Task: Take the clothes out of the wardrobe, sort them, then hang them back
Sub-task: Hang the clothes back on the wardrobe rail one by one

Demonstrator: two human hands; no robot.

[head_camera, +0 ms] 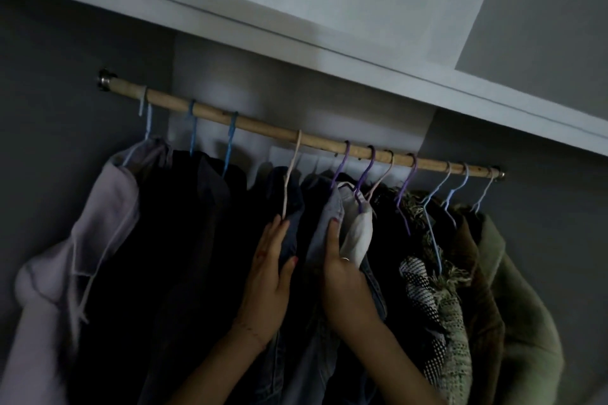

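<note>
1. The left hand (274, 268) reached up among the hanging clothes with fingers straight and together, its palm pressed flat against a dark blue denim garment (289, 240), thumb tip showing at the fabric's edge.
2. The right hand (340, 268), a ring on one finger, curled its fingers round the fold of a pale blue-grey denim garment (324, 227), just beside a cream cloth piece (360, 237).
3. To the left hung a lilac hooded sweatshirt with drawstrings (102, 233) and dark coats (197, 223); to the right a black-and-white woven scarf with fringe (424, 289), a brown corduroy jacket (473, 273) and an olive green coat (519, 306).
4. All hung on thin wire hangers, blue, purple, pink and pale, from a round wooden wardrobe rail (296, 135) fixed between grey walls.
5. Above the rail ran a white shelf edge (296, 29).
</note>
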